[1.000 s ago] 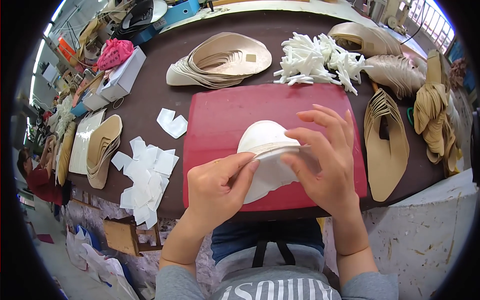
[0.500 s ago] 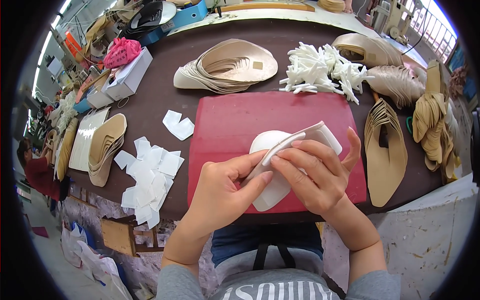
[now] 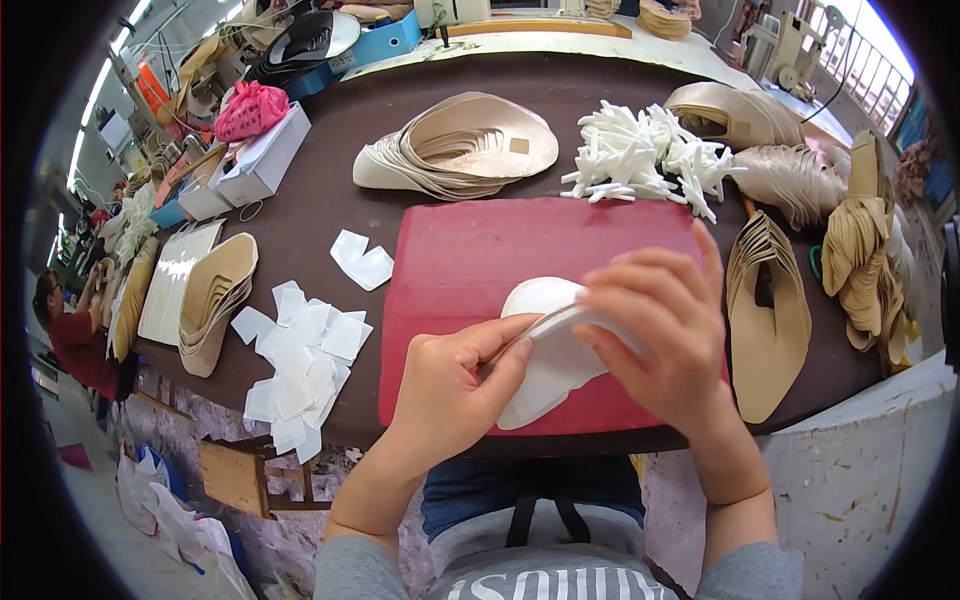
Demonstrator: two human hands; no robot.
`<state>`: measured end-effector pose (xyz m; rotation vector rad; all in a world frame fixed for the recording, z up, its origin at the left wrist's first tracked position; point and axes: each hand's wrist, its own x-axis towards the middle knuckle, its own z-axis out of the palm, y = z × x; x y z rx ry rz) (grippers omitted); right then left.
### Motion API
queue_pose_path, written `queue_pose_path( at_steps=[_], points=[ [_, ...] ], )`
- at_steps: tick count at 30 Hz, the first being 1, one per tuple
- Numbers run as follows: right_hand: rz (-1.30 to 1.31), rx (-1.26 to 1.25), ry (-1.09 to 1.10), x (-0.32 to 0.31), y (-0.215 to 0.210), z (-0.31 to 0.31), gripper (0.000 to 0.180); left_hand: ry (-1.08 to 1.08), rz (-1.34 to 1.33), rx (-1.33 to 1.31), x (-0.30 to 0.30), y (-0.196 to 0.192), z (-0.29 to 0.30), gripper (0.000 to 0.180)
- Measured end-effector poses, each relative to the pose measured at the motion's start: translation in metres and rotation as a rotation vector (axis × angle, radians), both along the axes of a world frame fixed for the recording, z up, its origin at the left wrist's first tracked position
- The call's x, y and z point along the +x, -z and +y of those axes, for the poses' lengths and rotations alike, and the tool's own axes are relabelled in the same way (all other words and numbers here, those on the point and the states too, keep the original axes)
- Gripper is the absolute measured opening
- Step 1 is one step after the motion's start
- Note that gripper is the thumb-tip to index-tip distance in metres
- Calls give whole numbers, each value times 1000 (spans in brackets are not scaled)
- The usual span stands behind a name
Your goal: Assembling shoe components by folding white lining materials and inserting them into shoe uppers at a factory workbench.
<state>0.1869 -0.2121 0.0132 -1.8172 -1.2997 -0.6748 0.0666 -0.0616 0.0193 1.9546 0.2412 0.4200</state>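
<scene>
white insole piece (image 3: 545, 345) pinched by both hands' fingers (image 3: 520, 350).

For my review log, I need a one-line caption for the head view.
Both hands, left and right, hold a white insole piece over a red mat, tan insole stacks around.

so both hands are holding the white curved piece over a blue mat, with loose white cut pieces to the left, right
Not quite: the mat is red, not blue, as the head view shows. The left hand and right hand do hold the white curved piece over it, with loose white cut pieces to the left.
</scene>
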Motion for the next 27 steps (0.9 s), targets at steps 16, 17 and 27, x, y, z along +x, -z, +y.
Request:
queue_pose_path(
  at_steps=[16, 17, 27],
  points=[
    [-286, 83, 28, -7, 16, 14, 14, 106, -23, -124, -3, -7, -2, 33],
    [-290, 78, 24, -6, 17, 13, 13, 105, -39, -145, -2, -6, -3, 33],
    [-58, -135, -95, 13, -19, 0, 14, 2, -14, 131, -2, -2, 3, 29]
  ],
)
